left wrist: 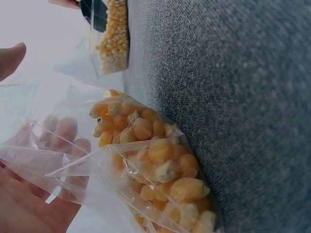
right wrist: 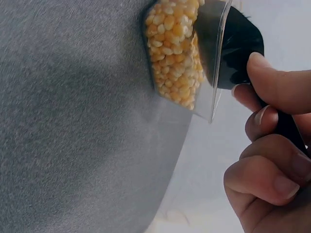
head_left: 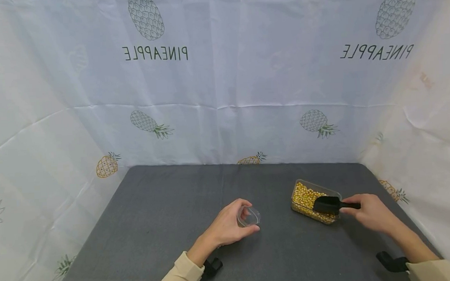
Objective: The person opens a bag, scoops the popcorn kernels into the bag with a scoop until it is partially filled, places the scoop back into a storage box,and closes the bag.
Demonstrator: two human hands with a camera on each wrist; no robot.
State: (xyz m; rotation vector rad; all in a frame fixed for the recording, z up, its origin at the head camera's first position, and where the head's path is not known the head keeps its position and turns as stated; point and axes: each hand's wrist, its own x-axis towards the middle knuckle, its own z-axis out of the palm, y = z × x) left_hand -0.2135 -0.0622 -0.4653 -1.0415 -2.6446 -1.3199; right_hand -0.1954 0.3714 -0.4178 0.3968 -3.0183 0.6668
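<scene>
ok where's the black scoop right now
In the head view, the black scoop is right of centre, its blade dipped into the clear container of corn kernels and its handle held by the right hand.

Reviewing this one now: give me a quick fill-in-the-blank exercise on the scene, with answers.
The right hand grips a black ____.
The left hand holds a see-through plastic ____.
The box on the gray table holds yellow ____ kernels.
The mirrored word printed on the cloth is ____.

Missing words: scoop; bag; corn; pineapple.
</scene>
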